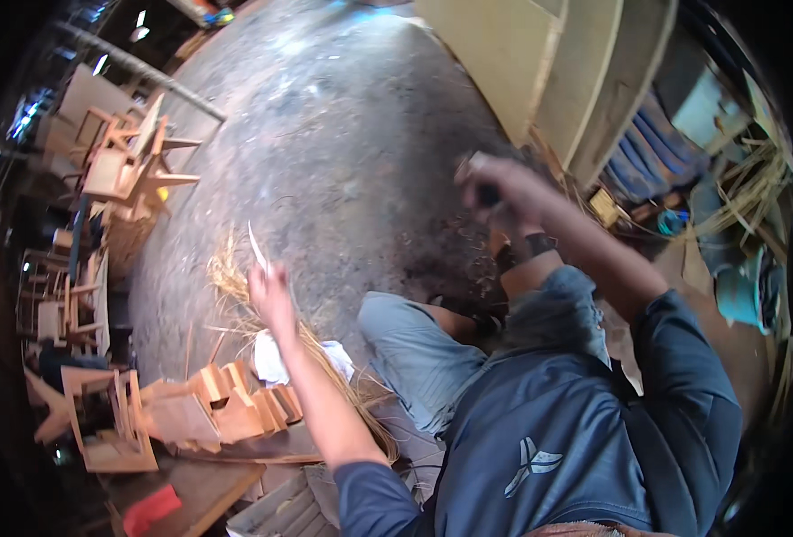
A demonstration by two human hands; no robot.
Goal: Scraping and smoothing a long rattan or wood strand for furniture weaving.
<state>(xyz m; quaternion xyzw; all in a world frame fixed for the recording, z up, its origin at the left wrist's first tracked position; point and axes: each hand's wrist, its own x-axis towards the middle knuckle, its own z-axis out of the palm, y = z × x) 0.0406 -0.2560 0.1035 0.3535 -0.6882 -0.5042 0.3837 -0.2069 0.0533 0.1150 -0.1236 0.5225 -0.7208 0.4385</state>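
Observation:
My left hand (273, 300) is closed on a thin, pale, pointed strip (258, 246) that sticks up past the fingers; I cannot tell what it is made of. Below that hand and along my forearm lies a long bundle of straw-coloured fibres (228, 273), its loose ends spreading over the floor. A white cloth or paper (271, 358) lies beside it. On the right, my right hand (504, 192) is raised in front of my bent knee, blurred, fingers curled. Something dark shows at them, too smeared to name. Black bands (540, 243) circle my lower leg just below this hand.
Stacked wooden pieces (226, 403) and small wooden chair frames (128, 166) crowd the left side. A red item (152, 510) lies at lower left. Large pale boards (504, 63) lean at upper right, near a teal bucket (741, 291) and loose fibre strips (754, 197). The grey floor (325, 152) stretches ahead.

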